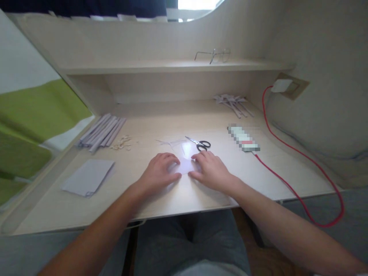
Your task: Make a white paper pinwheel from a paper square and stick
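Head-worn view, looking forward and down, close over desk

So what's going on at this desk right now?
A person sits at a light wooden desk with both hands flat on a small white sheet of paper, left hand on its left side, right hand on its right. Scissors lie just beyond the paper, untouched. To the left are a row of rolled paper tubes and a stack of sheets; more paper pieces lie at the back right.
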Action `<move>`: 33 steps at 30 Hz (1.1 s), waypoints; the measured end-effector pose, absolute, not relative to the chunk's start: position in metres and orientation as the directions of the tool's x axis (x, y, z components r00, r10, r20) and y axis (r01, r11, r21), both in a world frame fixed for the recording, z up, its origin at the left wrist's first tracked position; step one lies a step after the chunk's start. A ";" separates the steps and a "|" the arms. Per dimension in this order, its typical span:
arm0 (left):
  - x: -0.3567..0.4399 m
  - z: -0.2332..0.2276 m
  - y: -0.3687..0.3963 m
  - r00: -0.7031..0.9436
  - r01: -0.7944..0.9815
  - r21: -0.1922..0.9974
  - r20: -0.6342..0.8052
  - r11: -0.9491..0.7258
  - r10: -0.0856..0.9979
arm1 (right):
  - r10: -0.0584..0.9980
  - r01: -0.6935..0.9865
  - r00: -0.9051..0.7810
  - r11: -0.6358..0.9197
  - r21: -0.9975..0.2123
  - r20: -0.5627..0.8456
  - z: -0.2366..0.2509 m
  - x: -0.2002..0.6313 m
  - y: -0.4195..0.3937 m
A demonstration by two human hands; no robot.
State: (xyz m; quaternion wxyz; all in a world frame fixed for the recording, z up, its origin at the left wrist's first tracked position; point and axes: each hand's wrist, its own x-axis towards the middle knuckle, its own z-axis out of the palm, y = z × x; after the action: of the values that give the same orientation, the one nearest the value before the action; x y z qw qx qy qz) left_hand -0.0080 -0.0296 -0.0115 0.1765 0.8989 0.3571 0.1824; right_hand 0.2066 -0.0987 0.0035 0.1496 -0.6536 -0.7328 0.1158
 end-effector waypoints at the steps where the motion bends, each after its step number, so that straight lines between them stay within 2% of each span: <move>1: -0.009 -0.010 -0.027 0.692 0.562 0.467 0.186 -0.683 0.697 | 0.993 0.917 -0.111 0.118 -0.382 0.040 0.005 0.207 -0.092; 5: -0.009 -0.006 -0.013 0.720 0.522 0.548 0.129 -0.654 0.682 | 0.981 0.876 -0.181 0.129 -0.465 -0.068 0.011 0.209 -0.069; 8: -0.004 -0.005 -0.001 0.694 0.499 0.629 0.122 -0.596 0.710 | 0.971 0.829 -0.225 0.143 -0.540 -0.087 0.010 0.212 -0.058; 12: 0.003 -0.001 0.010 0.584 0.490 0.754 0.088 -0.438 0.807 | 0.968 0.747 -0.247 0.162 -0.645 -0.043 0.006 0.216 -0.048; 17: -0.003 0.006 0.015 0.627 0.450 0.829 -0.027 -0.333 0.778 | 0.969 0.680 -0.244 0.192 -0.708 0.029 0.011 0.216 -0.046; 20: -0.009 0.005 0.011 0.594 0.360 0.895 -0.001 -0.264 0.804 | 0.978 0.650 -0.163 0.205 -0.732 0.129 0.017 0.212 -0.046; 22: -0.011 0.003 0.007 0.567 0.303 0.928 0.008 -0.218 0.823 | 0.983 0.546 -0.101 0.186 -0.817 0.156 0.019 0.209 -0.044; 26: -0.007 0.000 -0.001 0.484 0.219 0.970 -0.014 -0.106 0.875 | 0.986 0.320 -0.165 0.084 -0.944 0.031 0.014 0.205 -0.035; 33: -0.006 -0.004 0.006 0.394 0.164 0.982 0.018 -0.090 0.919 | 0.996 0.231 -0.086 0.010 -0.973 -0.010 -0.001 0.213 -0.023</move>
State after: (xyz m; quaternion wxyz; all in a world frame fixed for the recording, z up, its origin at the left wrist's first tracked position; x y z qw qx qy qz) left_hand -0.0059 0.0060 -0.0035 0.5287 0.6460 0.4191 0.3571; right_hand 0.2132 -0.0227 -0.0015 0.4161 -0.5325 -0.5761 0.4596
